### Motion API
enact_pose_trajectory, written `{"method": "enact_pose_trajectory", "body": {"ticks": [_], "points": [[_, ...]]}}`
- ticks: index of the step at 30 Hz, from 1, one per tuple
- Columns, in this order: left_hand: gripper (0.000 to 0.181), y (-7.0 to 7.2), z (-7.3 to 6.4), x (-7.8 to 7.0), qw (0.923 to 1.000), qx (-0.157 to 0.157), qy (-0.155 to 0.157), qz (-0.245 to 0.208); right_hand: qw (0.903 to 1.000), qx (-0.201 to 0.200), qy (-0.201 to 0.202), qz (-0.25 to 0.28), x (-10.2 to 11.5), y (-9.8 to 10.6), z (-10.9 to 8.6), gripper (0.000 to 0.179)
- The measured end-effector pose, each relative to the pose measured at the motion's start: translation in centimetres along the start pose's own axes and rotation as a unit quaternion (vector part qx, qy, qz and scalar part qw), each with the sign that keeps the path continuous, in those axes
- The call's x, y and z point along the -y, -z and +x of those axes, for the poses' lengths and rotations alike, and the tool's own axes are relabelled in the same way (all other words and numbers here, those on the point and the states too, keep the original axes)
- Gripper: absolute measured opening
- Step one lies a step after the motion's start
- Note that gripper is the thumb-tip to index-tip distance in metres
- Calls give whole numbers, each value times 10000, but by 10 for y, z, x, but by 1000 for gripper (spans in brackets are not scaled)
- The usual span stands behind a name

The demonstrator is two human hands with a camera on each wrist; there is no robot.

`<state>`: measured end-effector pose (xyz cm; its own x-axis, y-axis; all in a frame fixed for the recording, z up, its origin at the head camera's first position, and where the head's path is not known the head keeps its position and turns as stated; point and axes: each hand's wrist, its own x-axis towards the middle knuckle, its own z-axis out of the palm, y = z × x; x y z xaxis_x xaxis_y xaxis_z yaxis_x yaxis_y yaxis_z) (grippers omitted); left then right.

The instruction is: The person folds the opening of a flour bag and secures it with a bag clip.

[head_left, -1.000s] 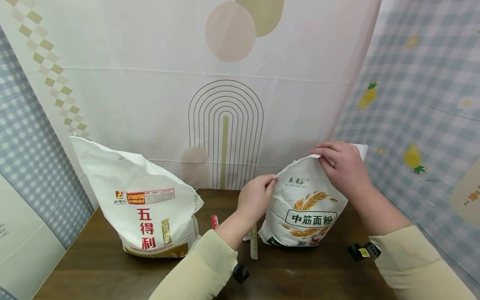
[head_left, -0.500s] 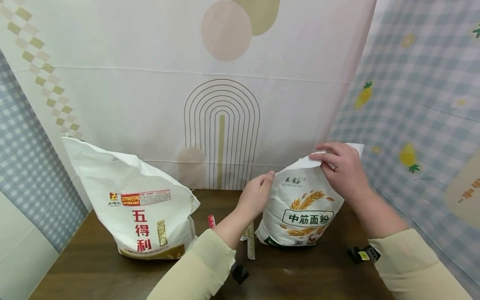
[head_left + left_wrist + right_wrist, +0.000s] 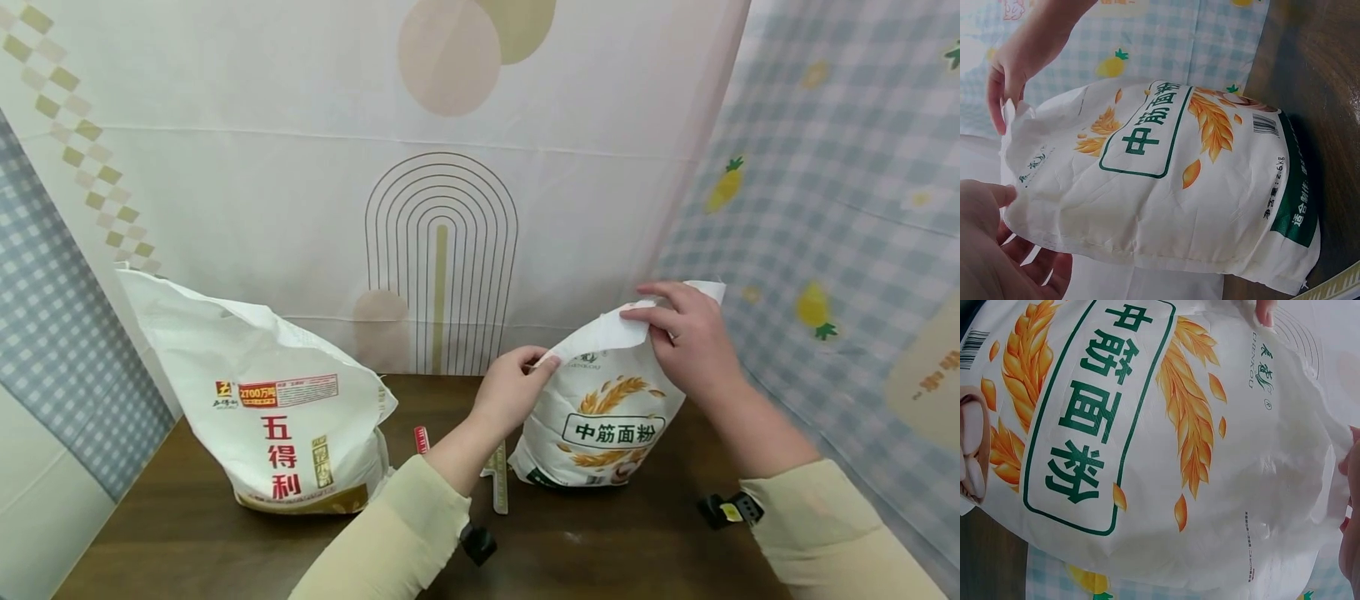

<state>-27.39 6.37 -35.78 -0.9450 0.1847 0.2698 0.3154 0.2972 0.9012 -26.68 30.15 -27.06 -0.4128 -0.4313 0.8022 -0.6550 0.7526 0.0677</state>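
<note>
A white flour bag (image 3: 547, 442) with green lettering and orange wheat ears stands upright on the right side of the table. My left hand (image 3: 510, 392) pinches its upper left corner between thumb and fingers. At the top right, my right hand (image 3: 686, 342) grips the bag's upper edge, thumb in front and fingers behind. Between the two hands a white strip of the top edge (image 3: 600, 335) is folded forward, covering part of the small green logo. From the left wrist view, the left hand (image 3: 988, 231) has its thumb on the printed face and several fingers behind the bag.
A larger white flour bag (image 3: 225, 350) with red lettering stands at left, its tall top leaning up and left. Between the bags lie a red strip (image 3: 422, 439) and a pale yellow-green strip (image 3: 500, 483), partly behind my left forearm. A white patterned cloth (image 3: 300, 208) hangs behind.
The bag's top edge between my hands has been turned forward and down, partly covering the logo. Both hands keep their places at the bag's top. The view has shifted slightly.
</note>
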Motion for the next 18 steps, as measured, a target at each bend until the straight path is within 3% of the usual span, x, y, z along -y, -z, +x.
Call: {"method": "enact_pose_trajectory", "body": {"ticks": [5, 12, 18], "points": [[30, 0, 0, -1, 9999, -90, 63, -86, 9999, 85, -123, 17, 1, 2, 0, 42], [29, -1, -1, -1, 9998, -176, 57, -37, 9998, -67, -158, 124, 3, 5, 9, 32], [28, -1, -1, 0, 9996, -285, -62, 48, 9977, 575, -346, 12, 7, 14, 24, 22]]}}
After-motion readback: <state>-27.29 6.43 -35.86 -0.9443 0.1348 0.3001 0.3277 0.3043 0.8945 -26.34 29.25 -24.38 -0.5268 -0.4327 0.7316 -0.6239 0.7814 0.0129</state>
